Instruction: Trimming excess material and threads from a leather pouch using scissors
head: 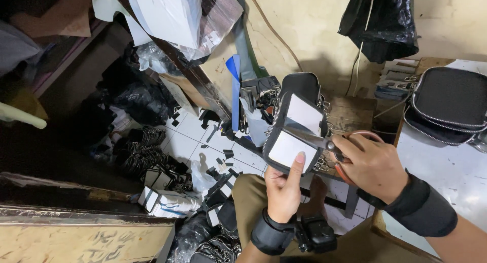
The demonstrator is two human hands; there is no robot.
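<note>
My left hand [284, 187] holds a small black zip pouch [297, 123] from below, thumb pressed on a white patch on its open inner face. My right hand [373, 166] grips a pair of scissors [324, 141] with reddish handles. The blades lie across the pouch between two white patches. Both wrists wear black bands, and a small black device is strapped under my left wrist.
Finished black zip pouches [449, 108] are stacked on a white table [446, 176] at the right. Black scraps litter the tiled floor [193, 141]. Small white boxes [165, 202] and black bundles lie at lower left. A black bag [380, 19] hangs on the wall.
</note>
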